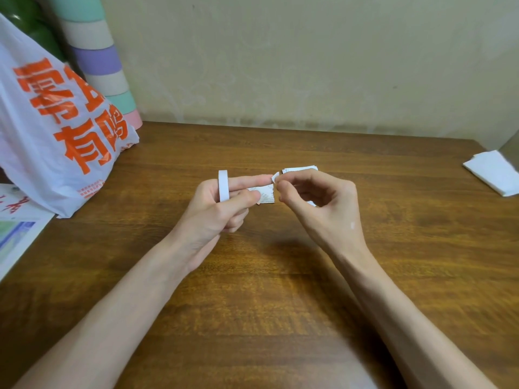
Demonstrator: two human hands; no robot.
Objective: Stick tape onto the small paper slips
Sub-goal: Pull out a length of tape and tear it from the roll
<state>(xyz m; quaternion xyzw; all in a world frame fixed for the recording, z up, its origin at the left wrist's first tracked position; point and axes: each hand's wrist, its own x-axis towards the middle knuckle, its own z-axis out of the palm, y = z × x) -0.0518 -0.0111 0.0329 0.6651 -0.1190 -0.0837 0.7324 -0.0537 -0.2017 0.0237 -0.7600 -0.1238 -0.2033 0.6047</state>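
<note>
Two bare forearms are stretched over the wooden surface [280, 304]. A white tape roll [223, 185] is worn on the index finger of the left hand [216, 209], and a printed paper slip [265, 195] is pinched under its thumb. What seems a torn tape piece [274, 177] is pinched by the right hand [317, 200]. The sticking step is judged to be in hand: the piece must next be laid squarely on the slip. More slips [299, 169] are stacked just behind.

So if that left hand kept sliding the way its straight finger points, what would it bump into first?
Probably the small tape piece pinched by the right hand, just off the fingertip of the left hand; depth is hard to judge.
</note>
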